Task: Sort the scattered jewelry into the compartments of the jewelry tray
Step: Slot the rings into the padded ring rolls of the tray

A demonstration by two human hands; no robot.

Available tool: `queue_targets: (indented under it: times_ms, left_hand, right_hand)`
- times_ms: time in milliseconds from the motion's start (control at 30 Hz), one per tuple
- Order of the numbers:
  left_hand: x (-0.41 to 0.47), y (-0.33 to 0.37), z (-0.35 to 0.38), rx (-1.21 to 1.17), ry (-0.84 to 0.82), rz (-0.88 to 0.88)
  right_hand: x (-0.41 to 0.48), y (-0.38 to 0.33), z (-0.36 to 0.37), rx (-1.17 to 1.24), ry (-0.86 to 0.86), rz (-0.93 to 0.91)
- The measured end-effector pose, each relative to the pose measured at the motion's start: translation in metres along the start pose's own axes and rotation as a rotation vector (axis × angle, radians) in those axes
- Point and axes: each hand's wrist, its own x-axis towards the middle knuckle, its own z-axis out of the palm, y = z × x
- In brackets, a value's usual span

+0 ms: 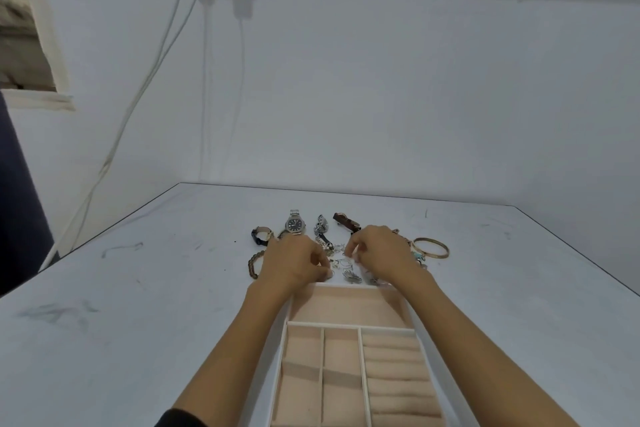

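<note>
- The counter [138, 288] carries everything. The jewelry is scattered just beyond the far rim of the jewelry tray [346, 287], and none is seen in the tray's compartments, so the sorting is judged to be at its very start.
- The tray is divided into a long far compartment, small square ones on the left and ridged ring rolls on the right. A matching compartment has to be chosen for each piece.
- The left hand [294, 262] and right hand [382, 255] are held over the middle of the pile with fingers curled down. Whether anything is pinched by either cannot be told.
- A steel watch [295, 225], a brown-strap watch [346, 221] and a dark-strap watch [261, 235] lie beyond the hands, untouched.
- A bangle [430, 248] lies to the right of the right hand, and a beaded bracelet [254, 263] to the left of the left hand.
- Small silver pieces [343, 263] lie tangled between the two hands at the fingertips. A fine pinch is called for, so that one piece is separated and lifted without the others being dragged along.
</note>
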Motion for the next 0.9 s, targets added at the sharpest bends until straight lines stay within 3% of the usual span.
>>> queue_targets:
  times_ms: [633, 900]
  left_hand:
    - [0.008, -0.007, 0.008, -0.028, 0.033, 0.031]
    - [0.008, -0.009, 0.01, -0.059, 0.028, 0.032]
  right_hand:
    - [0.013, 0.014, 0.011, 0.145, -0.106, -0.056]
    - [0.016, 0.017, 0.003, -0.012, -0.119, -0.172]
